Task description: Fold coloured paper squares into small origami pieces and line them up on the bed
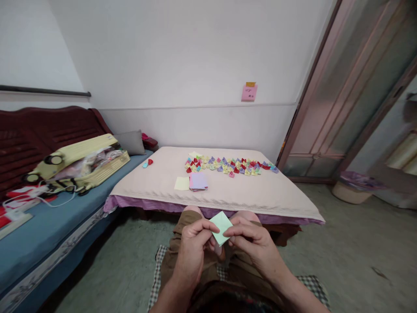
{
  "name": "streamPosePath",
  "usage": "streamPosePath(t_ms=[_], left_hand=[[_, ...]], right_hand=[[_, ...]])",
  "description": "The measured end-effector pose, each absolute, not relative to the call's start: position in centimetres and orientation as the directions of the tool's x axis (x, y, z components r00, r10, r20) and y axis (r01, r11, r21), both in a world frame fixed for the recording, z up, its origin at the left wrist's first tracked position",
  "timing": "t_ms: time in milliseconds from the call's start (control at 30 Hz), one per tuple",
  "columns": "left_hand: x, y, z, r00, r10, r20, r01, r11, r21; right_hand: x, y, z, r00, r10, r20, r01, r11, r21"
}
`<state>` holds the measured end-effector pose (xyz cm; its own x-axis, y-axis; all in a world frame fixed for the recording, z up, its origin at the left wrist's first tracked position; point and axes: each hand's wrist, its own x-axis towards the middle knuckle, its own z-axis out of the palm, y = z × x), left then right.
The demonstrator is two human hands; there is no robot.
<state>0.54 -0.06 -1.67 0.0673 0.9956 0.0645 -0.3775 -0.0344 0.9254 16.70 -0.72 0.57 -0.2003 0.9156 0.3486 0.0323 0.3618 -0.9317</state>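
Note:
A small square of light green folded paper (221,222) is held above my lap, turned so one corner points away from me. My left hand (196,239) pinches its left corner between thumb and fingers. On the opposite side, my right hand (252,241) grips the right corner, thumb and forefinger pressed on the paper. Beyond my knees, a stack of coloured paper squares (198,181) with a lilac sheet on top lies on the table. A pale yellow sheet (181,183) rests beside it.
Many small folded paper pieces (228,166) in several colours spread along the back of the cloth-covered table (143,184). An open yellow suitcase (84,161) lies on the blue-covered bench (48,243) at left. At right, a lined bin (353,189) stands on the floor.

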Motion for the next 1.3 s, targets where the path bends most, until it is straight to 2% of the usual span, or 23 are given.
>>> streamPosePath(t_ms=[133, 267, 467, 600, 833, 933, 1000, 1067, 1200, 1300], left_hand=[[0.1, 0.0, -1.5, 0.111, 0.987, 0.116, -0.228, -0.088, 0.97], [0.3, 0.2, -1.2, 0.052, 0.989, 0.135, -0.099, -0.129, 0.987], [0.9, 0.4, -0.9, 0.061, 0.994, 0.09, -0.246, -0.072, 0.967], [1.1, 0.3, -0.8, 0.063, 0.992, 0.107, -0.279, -0.085, 0.957], [1.2, 0.3, -1.2, -0.029, 0.989, 0.147, -0.293, -0.15, 0.944], [1.3, 0.0, -1.2, -0.103, 0.942, 0.32, -0.052, -0.327, 0.944], [1.4, -0.3, -1.2, -0.084, 0.896, 0.436, 0.176, -0.417, 0.892], [1.6, -0.7, -1.4, -0.045, 0.864, 0.501, 0.328, -0.461, 0.825], [1.9, -1.0, -2.7, 0.007, 0.794, 0.608, 0.494, -0.532, 0.688], [1.7, -0.9, -3.4, 0.019, 0.771, 0.637, 0.534, -0.547, 0.645]], right_hand=[[17.1, -0.7, 0.9, -0.226, 0.903, 0.366, 0.103, 0.396, -0.912], [17.0, -0.8, 1.1, -0.245, 0.9, 0.36, 0.108, 0.395, -0.912], [16.7, -0.5, 0.6, -0.061, 0.957, 0.283, 0.073, 0.287, -0.955], [16.4, -0.3, 0.7, -0.042, 0.961, 0.274, 0.096, 0.277, -0.956], [15.7, -0.6, 0.9, -0.041, 0.945, 0.326, 0.173, 0.328, -0.929], [15.6, -0.5, 0.7, 0.028, 0.934, 0.356, 0.199, 0.344, -0.918], [15.6, -0.5, 0.6, 0.084, 0.927, 0.364, 0.215, 0.34, -0.915], [15.5, -0.4, 0.7, 0.127, 0.924, 0.361, 0.216, 0.329, -0.919], [14.9, -0.6, 0.5, 0.141, 0.916, 0.375, 0.214, 0.341, -0.915], [14.4, -1.2, 0.1, 0.074, 0.92, 0.386, 0.192, 0.366, -0.91]])
